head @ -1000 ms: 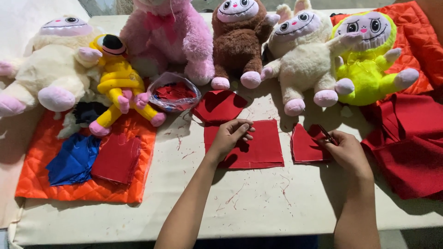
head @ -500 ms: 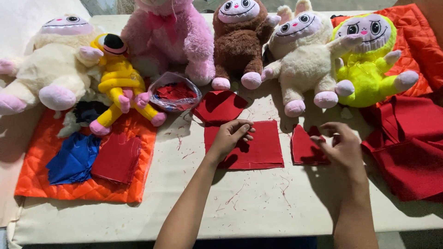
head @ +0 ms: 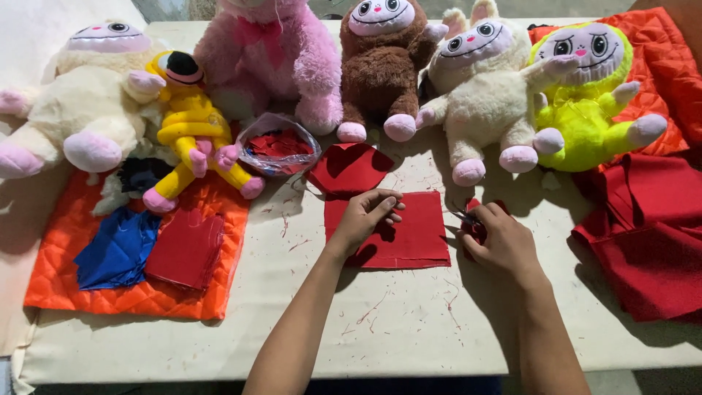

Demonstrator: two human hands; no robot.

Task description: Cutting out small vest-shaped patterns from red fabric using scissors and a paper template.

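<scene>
since a second ago the small red felt scrap [head: 474,227] is gathered into the right hand [head: 497,245]; the flat red felt square [head: 398,228] stays pinned under the left hand [head: 365,216], the hands kept apart.

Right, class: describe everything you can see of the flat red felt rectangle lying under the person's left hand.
The flat red felt rectangle is a matte, soft-looking cloth sheet with straight cut edges, lying flat on the cream table. The left hand presses on its upper left part, fingers curled. Its top left edge meets another red felt piece behind it. The right hand works just off its right edge, on a small red scrap.
</scene>
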